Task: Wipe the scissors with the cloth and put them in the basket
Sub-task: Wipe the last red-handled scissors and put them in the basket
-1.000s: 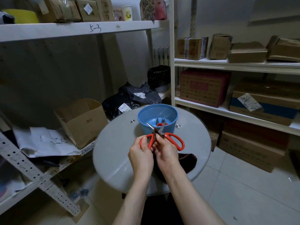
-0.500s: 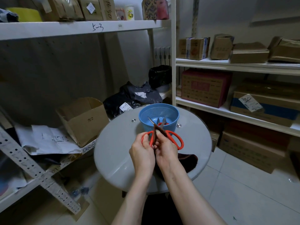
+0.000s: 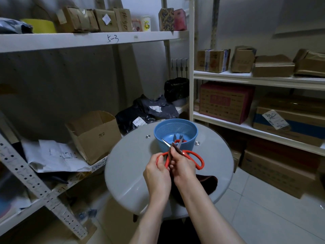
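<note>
View: head camera, looking down at a round table point(image 3: 130, 173)
Scissors point(image 3: 192, 153): red-handled, held up off the table between both hands, just in front of the basket point(image 3: 175, 126); not in it
Blades: parted, pointing up and away from the person; the left tip shows in front of the basket's near wall
Handles: the right loop juts out free to the right of the right hand point(image 3: 184, 169); the left loop is in the left hand point(image 3: 157, 175)
Left hand: fingers curled round the left loop, holding the scissors steady
Right hand: fingertips pinching a fold of cloth point(image 3: 209, 184) against the scissors where blades and handles meet
Hands to each other: side by side, touching, with the red handle shank between them
Cloth: dark brown; the upper end is pinched on the scissors, the rest hangs under the right wrist and lies on the table's near right edge
Basket: blue, perforated, upright at the far side of the table; something red and metallic lies inside, cannot tell what
Table: grey, glossy, with two metal studs flanking the basket
Around: white shelves with cardboard boxes; an open box point(image 3: 95, 136) and papers on the left shelf; black bags point(image 3: 149, 111) behind the table
</note>
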